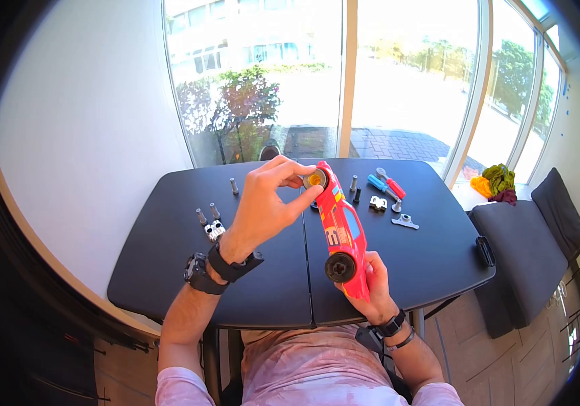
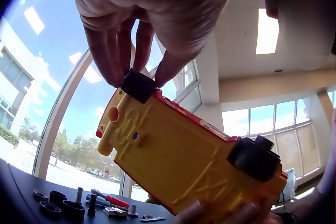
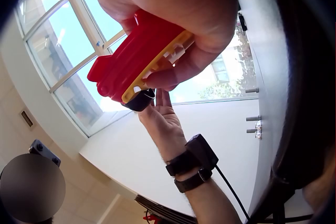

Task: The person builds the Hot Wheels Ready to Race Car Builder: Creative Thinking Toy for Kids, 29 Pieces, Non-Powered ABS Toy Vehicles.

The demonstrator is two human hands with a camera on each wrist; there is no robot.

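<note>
A red toy car [image 1: 345, 227] with a yellow underside is held up over the table, tilted on its side. My right hand [image 1: 377, 287] grips its lower end, near a black wheel [image 1: 340, 267] with a cross-shaped hub. At the upper end my left hand [image 1: 266, 203] pinches another wheel piece [image 1: 315, 178] with a yellow centre, between thumb and fingers. The left wrist view shows my left fingers around that black wheel [image 2: 139, 86] at the corner of the yellow underside [image 2: 168, 150]. In the right wrist view my right hand [image 3: 173, 14] wraps around the red body [image 3: 142, 50].
On the dark table [image 1: 256, 291] stand several grey bolts, one at the back left [image 1: 234, 186], and a silver block [image 1: 214, 231]. To the right lie a blue-handled tool [image 1: 379, 184], a red-handled tool [image 1: 395, 188], a white block [image 1: 378, 203] and a grey bracket [image 1: 405, 221].
</note>
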